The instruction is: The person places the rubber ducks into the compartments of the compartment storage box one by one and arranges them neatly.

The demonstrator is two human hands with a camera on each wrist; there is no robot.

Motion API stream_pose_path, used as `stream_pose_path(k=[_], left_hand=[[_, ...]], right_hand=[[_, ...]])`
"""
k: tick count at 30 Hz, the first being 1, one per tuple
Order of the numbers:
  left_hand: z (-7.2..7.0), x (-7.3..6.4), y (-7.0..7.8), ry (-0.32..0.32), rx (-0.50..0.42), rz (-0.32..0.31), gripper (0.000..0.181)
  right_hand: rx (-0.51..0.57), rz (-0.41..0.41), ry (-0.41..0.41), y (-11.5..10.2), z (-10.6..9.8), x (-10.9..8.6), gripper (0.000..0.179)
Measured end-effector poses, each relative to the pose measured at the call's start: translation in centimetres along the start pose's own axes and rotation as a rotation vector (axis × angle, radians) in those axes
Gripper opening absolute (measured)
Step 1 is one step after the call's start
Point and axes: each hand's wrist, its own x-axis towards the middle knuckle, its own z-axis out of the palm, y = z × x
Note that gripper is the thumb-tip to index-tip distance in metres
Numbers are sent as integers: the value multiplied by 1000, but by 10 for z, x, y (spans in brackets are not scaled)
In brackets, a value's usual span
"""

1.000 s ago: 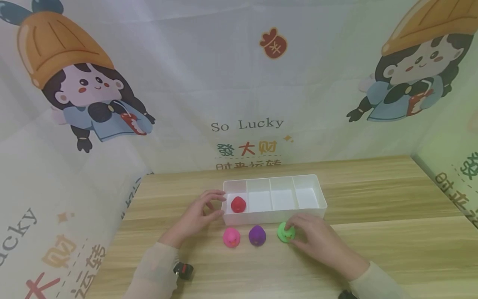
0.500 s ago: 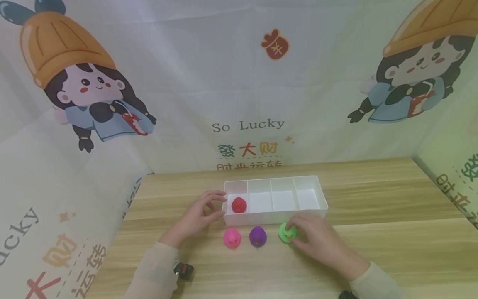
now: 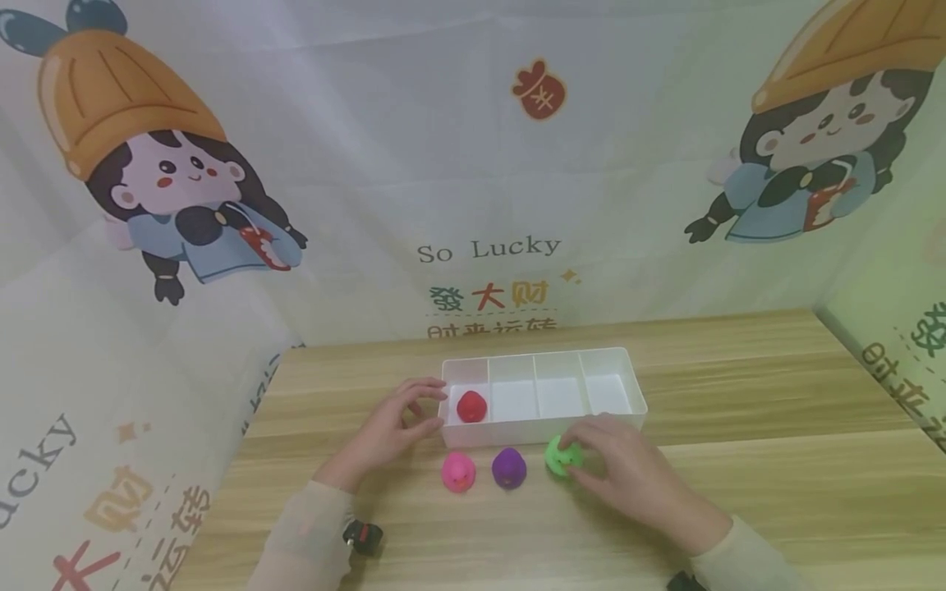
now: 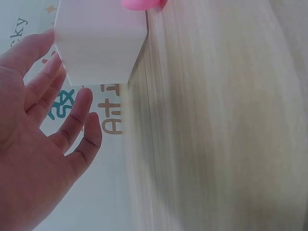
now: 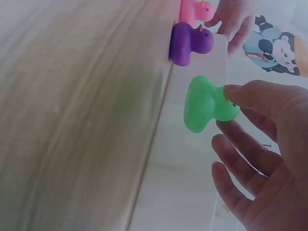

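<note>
My right hand (image 3: 628,472) pinches a green rubber duck (image 5: 201,105) by its head between thumb and index finger. In the right wrist view the duck is a little off the table, in front of the white box. The other fingers of that hand are loosely bent. My left hand (image 3: 392,423) is at the left end of the white four-section box (image 3: 543,431), fingers spread and relaxed, with fingertips (image 4: 50,38) right at its rim. A red duck (image 3: 471,406) sits in the leftmost section. A purple duck (image 3: 509,469) and a pink duck (image 3: 458,472) stand in front of the box.
The wooden table (image 3: 739,427) is backed by a printed cloth (image 3: 399,180), which also hangs along both sides. Black straps with small devices (image 3: 362,537) are at the wrists.
The right hand has raised the green duck slightly and shifted it a little left, tilting it. The left hand, the box and the other ducks have stayed in place.
</note>
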Motion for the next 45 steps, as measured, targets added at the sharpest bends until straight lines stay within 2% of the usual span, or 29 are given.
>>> stream_pose_path(k=[10, 26, 35, 45], left_hand=[[2, 1, -2, 3, -16, 17, 37], [1, 0, -2, 4, -43, 17, 38], [0, 0, -1, -1, -35, 18, 38], [-1, -1, -2, -4, -15, 10, 39]], right_hand=[[42, 1, 33, -10, -5, 8, 35], [92, -90, 120, -19, -11, 35, 34], [99, -20, 65, -22, -9, 50, 30], [82, 50, 57, -21, -3, 68, 26]])
